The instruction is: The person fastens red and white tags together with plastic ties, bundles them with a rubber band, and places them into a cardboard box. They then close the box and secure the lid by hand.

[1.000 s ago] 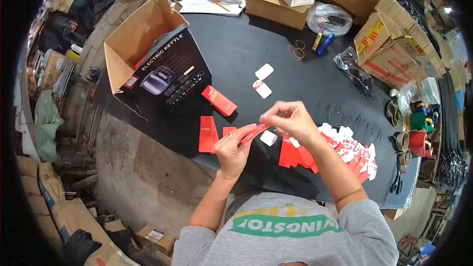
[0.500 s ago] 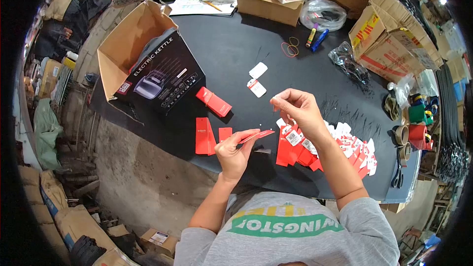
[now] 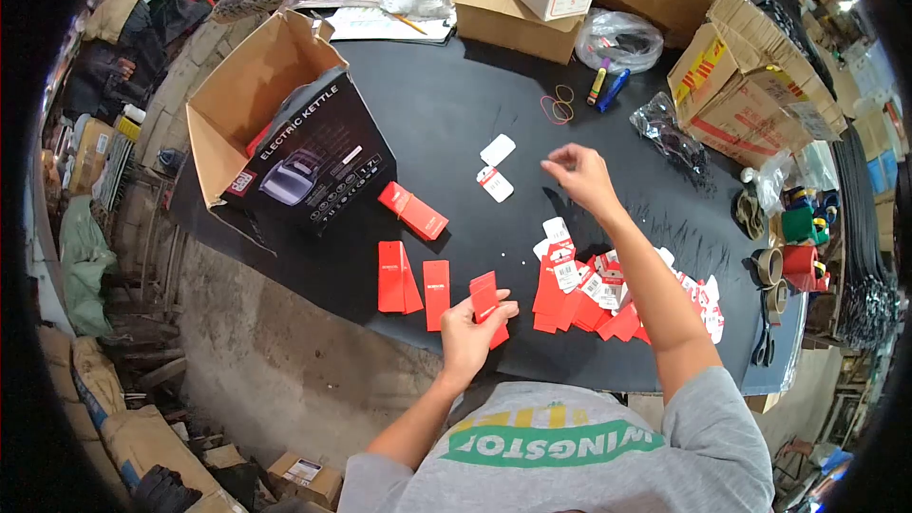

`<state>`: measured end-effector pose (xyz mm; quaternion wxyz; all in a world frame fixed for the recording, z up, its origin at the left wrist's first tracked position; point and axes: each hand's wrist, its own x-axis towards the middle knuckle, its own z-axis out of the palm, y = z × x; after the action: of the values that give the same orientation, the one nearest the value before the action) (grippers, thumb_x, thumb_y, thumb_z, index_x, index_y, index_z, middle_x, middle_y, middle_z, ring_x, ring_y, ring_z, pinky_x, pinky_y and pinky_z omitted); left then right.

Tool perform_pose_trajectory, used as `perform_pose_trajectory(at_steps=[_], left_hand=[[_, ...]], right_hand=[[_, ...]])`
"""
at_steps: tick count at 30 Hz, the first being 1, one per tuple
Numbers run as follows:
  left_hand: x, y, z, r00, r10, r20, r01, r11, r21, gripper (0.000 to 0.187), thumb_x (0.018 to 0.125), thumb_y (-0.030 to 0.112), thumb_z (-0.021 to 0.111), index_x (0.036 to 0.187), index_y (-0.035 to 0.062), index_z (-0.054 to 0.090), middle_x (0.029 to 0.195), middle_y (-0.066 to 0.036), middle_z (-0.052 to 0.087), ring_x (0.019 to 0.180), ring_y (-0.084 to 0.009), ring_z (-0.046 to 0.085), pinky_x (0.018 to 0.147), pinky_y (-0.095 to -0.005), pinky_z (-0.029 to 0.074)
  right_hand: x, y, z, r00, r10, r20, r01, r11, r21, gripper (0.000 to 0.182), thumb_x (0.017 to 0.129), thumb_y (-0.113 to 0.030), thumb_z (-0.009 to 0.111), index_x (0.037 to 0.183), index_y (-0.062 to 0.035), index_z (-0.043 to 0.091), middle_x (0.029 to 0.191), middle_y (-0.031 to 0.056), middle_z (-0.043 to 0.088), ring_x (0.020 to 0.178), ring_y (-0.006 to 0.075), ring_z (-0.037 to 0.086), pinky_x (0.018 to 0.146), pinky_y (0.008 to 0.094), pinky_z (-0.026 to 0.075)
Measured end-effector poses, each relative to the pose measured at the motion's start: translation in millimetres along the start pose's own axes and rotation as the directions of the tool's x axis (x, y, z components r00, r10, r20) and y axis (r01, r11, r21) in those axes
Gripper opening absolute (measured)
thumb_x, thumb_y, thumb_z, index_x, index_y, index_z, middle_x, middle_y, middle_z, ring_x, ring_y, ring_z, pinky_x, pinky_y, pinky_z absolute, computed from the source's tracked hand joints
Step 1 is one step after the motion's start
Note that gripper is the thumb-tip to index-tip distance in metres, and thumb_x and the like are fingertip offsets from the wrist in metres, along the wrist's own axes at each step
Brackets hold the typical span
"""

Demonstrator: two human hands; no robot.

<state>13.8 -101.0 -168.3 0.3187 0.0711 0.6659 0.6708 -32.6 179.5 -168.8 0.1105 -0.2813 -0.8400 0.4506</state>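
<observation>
My left hand is closed around a few red hang tags, thumb across them, low over the table's near side. Just left of it lie a single red tag and a small overlapping pair of red tags. Raised over the middle of the table, my right hand has thumb and forefinger pinched together; what is between them, if anything, is too small to make out. Below my right forearm spreads a heap of red tags with white barcode labels. Two white labels lie left of that hand.
An open electric kettle box stands at the left, with a banded bundle of red tags beside it. Toward the back are cartons, rubber bands and a blue cutter. Scissors and tape rolls lie right.
My left hand has lowered toward the table and turned, its red tags now facing up. My right hand has moved up and away from it. The single red tag at left is now fully visible.
</observation>
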Motion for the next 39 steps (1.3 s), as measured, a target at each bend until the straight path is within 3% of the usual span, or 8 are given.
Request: perform_pose_trajectory(at_steps=[2, 5, 12, 18, 24, 28, 33, 39], left_hand=[[1, 2, -6, 1.000, -0.009, 0.024, 0.009, 1.000, -0.003, 0.027, 0.087, 0.004, 0.064, 0.109, -0.0090, 0.059, 0.094, -0.016, 0.069, 0.087, -0.0207, 0.069, 0.078, -0.0305, 0.056], [0, 16, -11, 0.956, -0.206, 0.209, 0.284, 0.835, -0.471, 0.044, 0.096, 0.012, 0.050, 0.133, -0.0087, 0.036, 0.124, -0.024, 0.054, 0.114, -0.0290, 0.058, 0.095, -0.0382, 0.049], [0, 25, -20, 0.910, -0.242, 0.336, 0.395, 0.749, -0.532, 0.040, 0.096, 0.015, 0.052, 0.127, -0.0074, 0.042, 0.124, -0.024, 0.055, 0.118, -0.0315, 0.055, 0.098, -0.0403, 0.047], [8, 18, -26, 0.944, -0.201, 0.260, 0.316, 0.772, -0.551, 0.028, 0.094, 0.015, 0.056, 0.114, -0.0044, 0.054, 0.109, -0.020, 0.064, 0.104, -0.0281, 0.063, 0.089, -0.0386, 0.053], [17, 27, -29, 0.987, -0.108, 0.122, 0.157, 0.834, -0.530, 0.018, 0.090, 0.011, 0.063, 0.101, -0.0024, 0.062, 0.097, -0.016, 0.068, 0.089, -0.0220, 0.067, 0.082, -0.0340, 0.055], [29, 23, -32, 0.989, 0.034, -0.142, -0.083, 0.934, -0.349, 0.012, 0.084, 0.006, 0.070, 0.093, -0.0010, 0.067, 0.090, -0.009, 0.070, 0.078, -0.0120, 0.065, 0.074, -0.0274, 0.053], [31, 33, -28, 0.943, 0.196, -0.270, -0.242, 0.959, -0.146, 0.012, 0.081, 0.003, 0.072, 0.092, -0.0012, 0.069, 0.086, -0.002, 0.069, 0.074, -0.0054, 0.060, 0.070, -0.0233, 0.050], [29, 36, -16, 0.877, 0.354, -0.324, -0.372, 0.928, 0.007, 0.013, 0.080, 0.003, 0.073, 0.092, -0.0012, 0.071, 0.083, 0.000, 0.069, 0.073, -0.0039, 0.059, 0.067, -0.0217, 0.050]], right_hand=[[30, -3, 12, 0.985, -0.153, -0.077, 0.151, 0.988, -0.026, 0.029, 0.075, -0.023, 0.072, 0.087, 0.0032, 0.069, 0.078, 0.0163, 0.069, 0.074, 0.0220, 0.068, 0.070, 0.0324, 0.052], [80, -17, 34, 0.994, -0.103, -0.049, 0.098, 0.992, -0.083, 0.026, 0.073, -0.023, 0.073, 0.087, -0.0013, 0.072, 0.084, 0.0189, 0.069, 0.080, 0.0287, 0.068, 0.074, 0.0365, 0.052], [121, -54, 74, 0.977, 0.110, -0.185, -0.160, 0.946, -0.281, 0.026, 0.072, -0.020, 0.073, 0.088, 0.0006, 0.069, 0.099, 0.0233, 0.066, 0.096, 0.0382, 0.064, 0.083, 0.0439, 0.051], [130, -50, 79, 0.974, 0.109, -0.199, -0.170, 0.930, -0.326, 0.023, 0.073, -0.015, 0.069, 0.088, 0.0024, 0.068, 0.097, 0.0247, 0.066, 0.096, 0.0389, 0.064, 0.083, 0.0435, 0.051], [104, -77, 56, 0.986, -0.162, 0.048, 0.137, 0.934, 0.330, 0.014, 0.083, -0.012, 0.066, 0.080, 0.0018, 0.064, 0.067, 0.0061, 0.064, 0.053, 0.0105, 0.059, 0.048, 0.0254, 0.047], [38, -115, 20, 0.916, -0.357, 0.182, 0.280, 0.895, 0.348, 0.008, 0.083, -0.006, 0.063, 0.084, 0.0024, 0.063, 0.068, 0.0063, 0.063, 0.055, 0.0111, 0.061, 0.050, 0.0243, 0.048], [-55, -124, 12, 0.800, -0.343, 0.493, 0.100, 0.886, 0.453, 0.012, 0.079, 0.007, 0.058, 0.090, 0.0037, 0.059, 0.072, 0.0061, 0.063, 0.055, 0.0096, 0.060, 0.050, 0.0254, 0.047], [-97, -115, 20, 0.846, -0.259, 0.467, 0.039, 0.902, 0.430, 0.019, 0.086, 0.001, 0.061, 0.105, 0.0024, 0.057, 0.073, 0.0041, 0.063, 0.064, 0.0080, 0.062, 0.054, 0.0217, 0.048]])
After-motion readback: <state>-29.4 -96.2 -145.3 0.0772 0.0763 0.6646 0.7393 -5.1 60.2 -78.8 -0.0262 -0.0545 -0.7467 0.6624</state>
